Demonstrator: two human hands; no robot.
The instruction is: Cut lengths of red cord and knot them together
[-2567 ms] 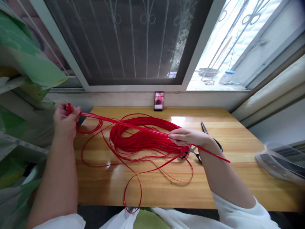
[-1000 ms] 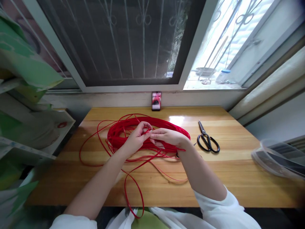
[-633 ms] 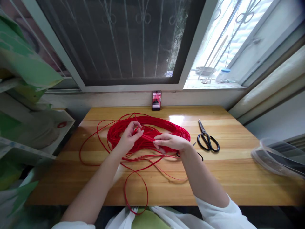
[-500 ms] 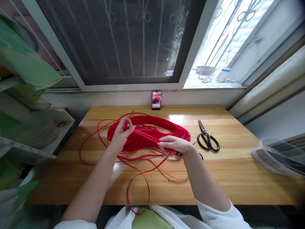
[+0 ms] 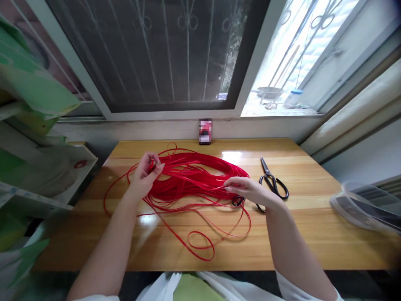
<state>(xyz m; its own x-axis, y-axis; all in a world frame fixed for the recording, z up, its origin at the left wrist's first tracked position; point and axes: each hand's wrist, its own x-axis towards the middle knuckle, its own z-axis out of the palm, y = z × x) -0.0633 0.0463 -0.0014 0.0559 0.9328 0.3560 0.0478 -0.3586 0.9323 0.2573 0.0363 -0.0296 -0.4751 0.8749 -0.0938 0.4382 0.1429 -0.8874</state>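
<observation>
Strands of the red cord (image 5: 191, 177) are pinched in the grip of the left hand (image 5: 144, 173) and in the fingertips of the right hand (image 5: 250, 191). The rest of the red cord is spread on the tabletop (image 5: 313, 225) between both hands. Scissors (image 5: 272, 183) are lying just beside the right hand.

A glossy wooden desk (image 5: 313, 234) fills the lower half of the frame, with glare near its far edge. Behind it runs a pale wall ledge (image 5: 140, 127). At upper centre, a white-framed window (image 5: 163, 50) has dark mesh and metal bars. At upper right, a bright pane (image 5: 300, 54) lets in daylight. Green paper sheets (image 5: 37, 88) crowd the left edge.
</observation>
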